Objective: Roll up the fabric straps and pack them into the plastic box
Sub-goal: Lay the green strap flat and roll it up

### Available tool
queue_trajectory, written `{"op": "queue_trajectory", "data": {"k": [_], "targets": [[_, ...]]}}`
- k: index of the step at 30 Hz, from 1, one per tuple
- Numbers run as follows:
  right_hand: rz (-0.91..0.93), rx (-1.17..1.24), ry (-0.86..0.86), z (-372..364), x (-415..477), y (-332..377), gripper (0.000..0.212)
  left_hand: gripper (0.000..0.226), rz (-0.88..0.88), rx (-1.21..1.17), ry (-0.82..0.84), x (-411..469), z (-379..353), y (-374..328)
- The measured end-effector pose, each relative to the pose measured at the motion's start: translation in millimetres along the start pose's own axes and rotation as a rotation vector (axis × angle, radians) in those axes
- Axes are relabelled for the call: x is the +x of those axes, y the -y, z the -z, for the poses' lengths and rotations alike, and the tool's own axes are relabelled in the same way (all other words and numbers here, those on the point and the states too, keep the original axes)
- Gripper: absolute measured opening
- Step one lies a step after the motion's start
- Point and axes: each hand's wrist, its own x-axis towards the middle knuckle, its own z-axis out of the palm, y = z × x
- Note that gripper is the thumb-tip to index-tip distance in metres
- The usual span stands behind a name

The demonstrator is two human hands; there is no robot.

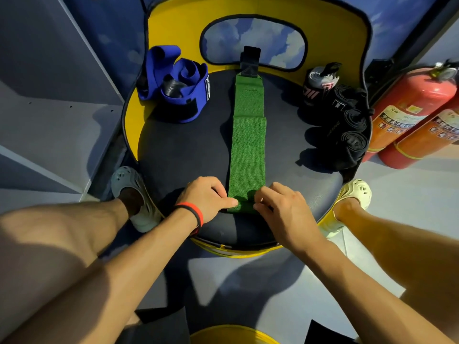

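Observation:
A long green fabric strap (248, 135) lies flat down the middle of the dark round seat (183, 155), its black end tab near the chair back. The near end of the strap is curled into a small roll. My left hand (206, 198) pinches that roll on its left side, thumb on the fabric. On the right side, my right hand (280, 207) grips the same roll with curled fingers. A loose blue strap (173, 80) sits at the back left of the seat. Several rolled black straps (347, 120) lie at the back right. No plastic box is in view.
The seat belongs to a yellow chair (173, 23) with a curved back. Two red fire extinguishers (409, 112) lean on the floor to the right. My feet in foam clogs stand at both sides of the seat. A grey shelf is at left.

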Motion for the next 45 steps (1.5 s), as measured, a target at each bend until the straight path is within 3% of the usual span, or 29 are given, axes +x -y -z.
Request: {"op": "queue_trajectory", "data": {"k": [4, 9, 15, 21, 26, 34, 45], "targets": [[0.057, -0.093, -0.019, 1.3, -2.0, -2.6, 0.008, 0.029, 0.000, 0.014, -0.011, 3.7, -3.5, 0.4], [0.018, -0.144, 0.035, 1.5, -6.4, -5.1, 0.040, 0.031, -0.034, 0.011, -0.054, 3.5, -7.9, 5.1], [0.021, -0.174, 0.000, -4.8, -4.1, -6.8, 0.038, 0.022, -0.328, 0.035, -0.215, 0.2, -15.7, 4.6], [0.047, -0.230, 0.004, -1.9, -1.8, -7.0, 0.031, 0.031, -0.433, 0.292, -0.210, -9.4, -6.4, -3.9], [0.022, -0.144, 0.001, 0.1, 3.2, -8.4, 0.018, 0.021, -0.350, 0.283, -0.151, -8.1, -3.7, -2.0], [0.013, -0.044, -0.092, -9.1, 1.5, -13.0, 0.041, 0.012, -0.152, 0.005, -0.107, 0.6, -6.6, -1.3], [-0.078, 0.087, -0.098, 3.0, 16.9, -14.1, 0.021, 0.009, -0.055, -0.176, -0.085, 7.2, -4.8, 0.1]]}}
